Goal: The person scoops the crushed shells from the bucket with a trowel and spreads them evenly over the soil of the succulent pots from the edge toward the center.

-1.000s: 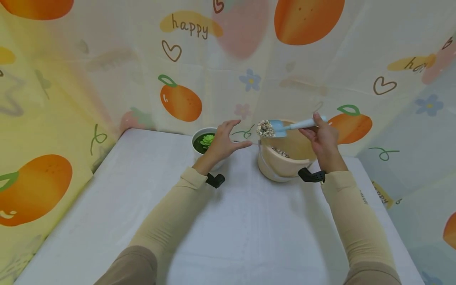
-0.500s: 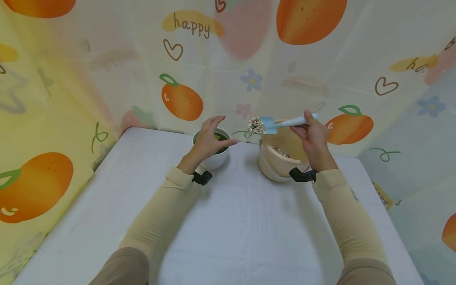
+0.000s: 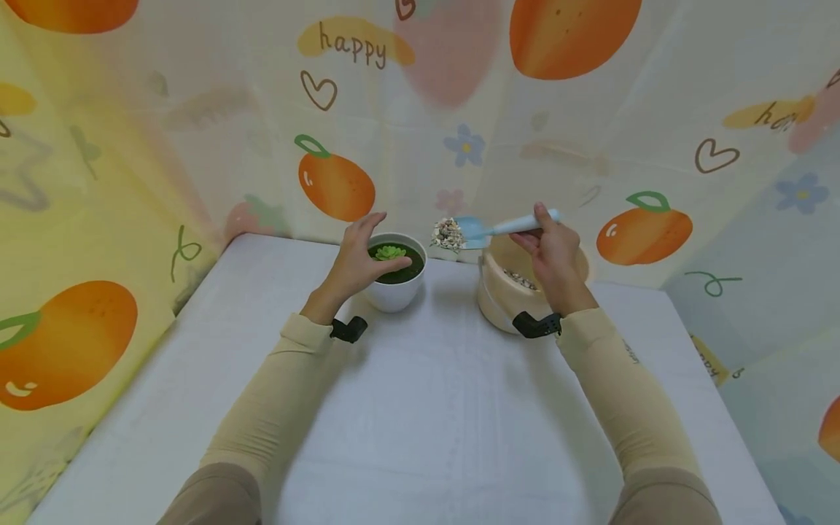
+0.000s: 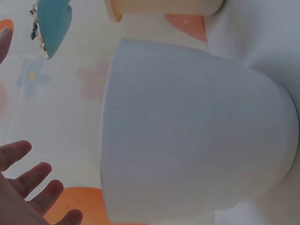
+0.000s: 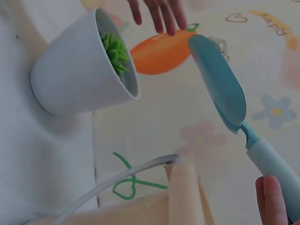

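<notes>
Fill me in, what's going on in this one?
A person's right hand grips a blue trowel loaded with gravel, raised between a beige bucket and a white pot. More gravel lies in the bucket. The left hand hovers at the pot, holding nothing. A green plant sits in the pot.

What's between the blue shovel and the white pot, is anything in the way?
Nothing visible stands in the gap between the blue shovel and the white pot. The left hand is at the pot's left side, partly overlapping its opening in the head view.
</notes>
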Demonstrator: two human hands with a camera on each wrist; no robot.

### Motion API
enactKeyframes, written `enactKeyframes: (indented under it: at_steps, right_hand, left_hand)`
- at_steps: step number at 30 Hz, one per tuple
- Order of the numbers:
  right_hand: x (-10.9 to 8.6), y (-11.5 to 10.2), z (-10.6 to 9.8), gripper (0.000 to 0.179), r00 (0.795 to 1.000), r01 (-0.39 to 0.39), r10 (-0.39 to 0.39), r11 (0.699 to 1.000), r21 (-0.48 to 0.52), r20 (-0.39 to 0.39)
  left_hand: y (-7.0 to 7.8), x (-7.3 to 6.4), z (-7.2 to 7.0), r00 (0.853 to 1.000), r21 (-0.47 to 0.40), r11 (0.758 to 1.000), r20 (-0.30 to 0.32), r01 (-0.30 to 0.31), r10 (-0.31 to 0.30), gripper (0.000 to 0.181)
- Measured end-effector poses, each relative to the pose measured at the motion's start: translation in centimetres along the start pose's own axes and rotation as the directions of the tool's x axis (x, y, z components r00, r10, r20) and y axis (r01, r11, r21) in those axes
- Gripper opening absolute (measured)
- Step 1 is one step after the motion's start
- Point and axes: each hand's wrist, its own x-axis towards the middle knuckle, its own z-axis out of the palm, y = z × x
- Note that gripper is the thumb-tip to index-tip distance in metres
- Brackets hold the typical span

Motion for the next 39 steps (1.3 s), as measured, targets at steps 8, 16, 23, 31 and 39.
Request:
enactKeyframes:
  at_steps: [8, 16, 23, 31, 39]
  right_hand:
    - [0.8, 1.4, 1.0, 0.021, 0.999, -0.006, 0.006, 1.000, -0.020, -0.039]
    - [1.1, 2.7, 2.0, 0.022, 0.999, 0.013, -0.013, 1.000, -0.002, -0.029]
    - [1.1, 3.9, 3.1, 0.021, 1.000, 0.024, -0.025, 0.999, -0.042, -0.008]
    - [0.7, 4.9, 4.2, 0.038, 1.000, -0.005, 0.006, 0.999, -0.037, 0.012]
    - [0.6, 6.0, 5.1, 0.018, 1.000, -0.008, 0.008, 0.996, -0.089, 0.001]
  left_hand:
    - [-1.5, -0.3, -0.4, 1.000, -0.016, 0.999, -0.004, 0.029, -0.029, 0.103]
    - [-2.6, -0.7, -0.2, 0.997, -0.002, 0.997, 0.005, 0.074, -0.074, 0.105]
    - [-3.6, -1.0, 0.1, 0.991, -0.004, 0.992, 0.031, 0.126, -0.126, 0.105]
    - [-4.8, -1.3, 0.4, 0.983, -0.013, 0.984, 0.053, 0.175, -0.175, 0.114]
    - [-5.5, -1.7, 0.6, 0.971, -0.028, 0.975, 0.094, 0.222, -0.219, 0.118]
